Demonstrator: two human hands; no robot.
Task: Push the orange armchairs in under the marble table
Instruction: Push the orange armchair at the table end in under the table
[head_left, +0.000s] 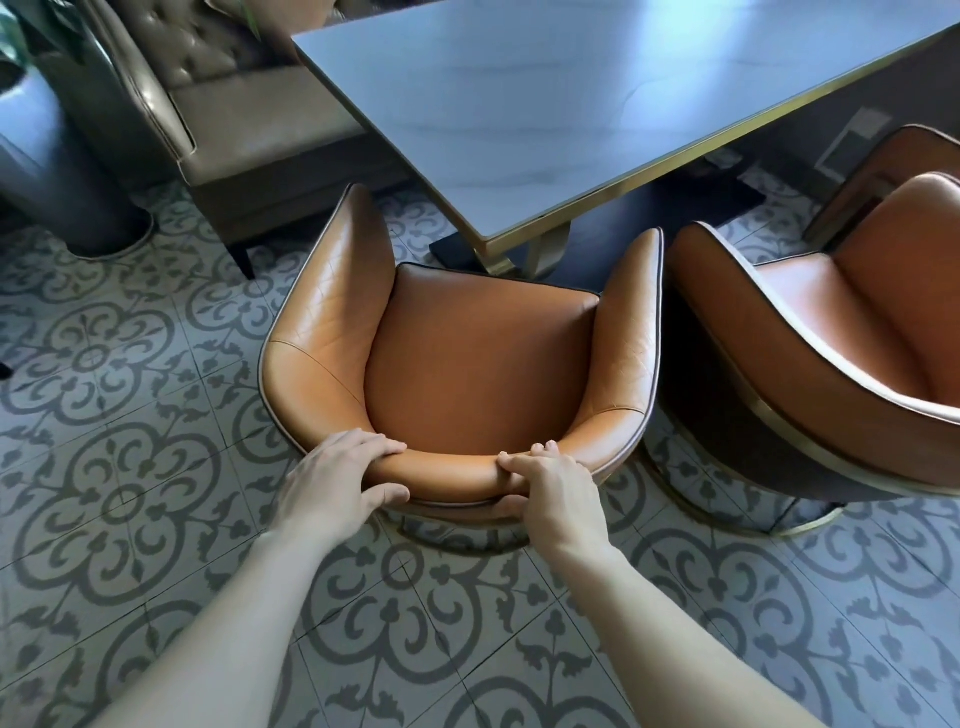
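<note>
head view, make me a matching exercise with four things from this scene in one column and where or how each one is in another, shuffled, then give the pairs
Things:
1. left hand
2. near orange armchair
3. marble table
4. brown tufted sofa

Places or states:
A. at the top left, beyond the table's left end
B. gripped at the backrest by both hands, its seat front at the table's near edge
C. bare grey top with a gold rim
D. clasping the left part of the backrest top, opposite the right hand

Pairs: 1-D, 2-B, 3-C, 4-A
</note>
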